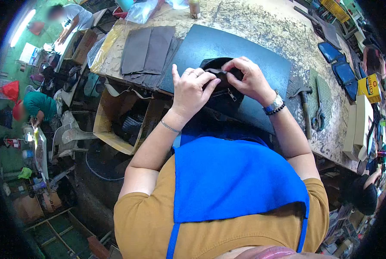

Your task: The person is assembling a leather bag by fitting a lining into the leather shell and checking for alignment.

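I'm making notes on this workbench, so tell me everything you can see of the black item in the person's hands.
The black item looks soft and leather-like, folded and pouch-like, though the hands hide part of its shape. A small silvery piece, like a zip pull, shows on it. The left hand and right hand pinch its dark greyish edge. It is over the dark board; its underside is hidden.

Black zippered piece partly hidden behind left hand and right hand
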`<state>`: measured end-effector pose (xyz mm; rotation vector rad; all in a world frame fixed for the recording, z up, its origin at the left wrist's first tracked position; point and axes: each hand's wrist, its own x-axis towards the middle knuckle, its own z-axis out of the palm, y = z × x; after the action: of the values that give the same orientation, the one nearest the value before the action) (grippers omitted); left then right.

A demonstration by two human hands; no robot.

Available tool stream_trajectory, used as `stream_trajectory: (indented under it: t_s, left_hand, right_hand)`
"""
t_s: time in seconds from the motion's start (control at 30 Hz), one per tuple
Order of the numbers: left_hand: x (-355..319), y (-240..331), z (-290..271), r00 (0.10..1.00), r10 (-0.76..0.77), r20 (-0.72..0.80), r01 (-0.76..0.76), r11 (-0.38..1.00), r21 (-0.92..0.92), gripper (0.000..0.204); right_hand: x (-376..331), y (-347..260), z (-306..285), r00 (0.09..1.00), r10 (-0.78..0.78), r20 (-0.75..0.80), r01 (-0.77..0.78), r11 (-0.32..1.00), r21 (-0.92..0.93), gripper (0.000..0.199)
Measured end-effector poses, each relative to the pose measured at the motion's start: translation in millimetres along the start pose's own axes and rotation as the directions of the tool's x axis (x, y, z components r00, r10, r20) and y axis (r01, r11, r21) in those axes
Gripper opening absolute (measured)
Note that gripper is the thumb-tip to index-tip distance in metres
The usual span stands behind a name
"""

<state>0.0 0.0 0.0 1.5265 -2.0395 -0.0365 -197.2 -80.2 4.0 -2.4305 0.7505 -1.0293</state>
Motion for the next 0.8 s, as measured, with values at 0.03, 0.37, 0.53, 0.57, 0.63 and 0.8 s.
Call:
stream_trajectory:
  t_s: [0.03,0.37,0.53,0.57,0.63,0.8]
  left_hand:
    - [-1,-3,1,0.996,0.012,-0.083,-0.011,1.000,0.003,0.016]
    - [2,-8,-7,0.996,0.002,-0.084,0.008,0.992,0.123,0.013]
    - [7,-10,0,0.993,0.005,-0.117,0.007,0.994,0.105,0.011]
    - [9,-11,-1,0.985,0.016,-0.170,-0.005,0.998,0.062,0.011]
    - [10,-16,1,0.974,0.020,-0.225,-0.015,1.000,0.022,0.012]
    - [14,-31,10,0.998,-0.050,0.039,0.061,0.915,-0.398,0.012]
  right_hand:
    - [1,-1,-2,0.990,0.119,0.074,-0.122,0.992,0.039,0.021]
    - [31,1,-14,0.958,0.013,0.285,0.039,0.983,-0.178,0.010]
    - [32,12,-3,0.974,-0.174,0.142,0.207,0.941,-0.269,0.013]
    - [31,18,-2,0.967,-0.136,0.214,0.180,0.963,-0.202,0.015]
    - [32,21,-2,0.951,-0.107,0.289,0.151,0.979,-0.134,0.016]
    - [38,22,-4,0.910,-0.047,0.412,0.052,0.999,-0.001,0.016]
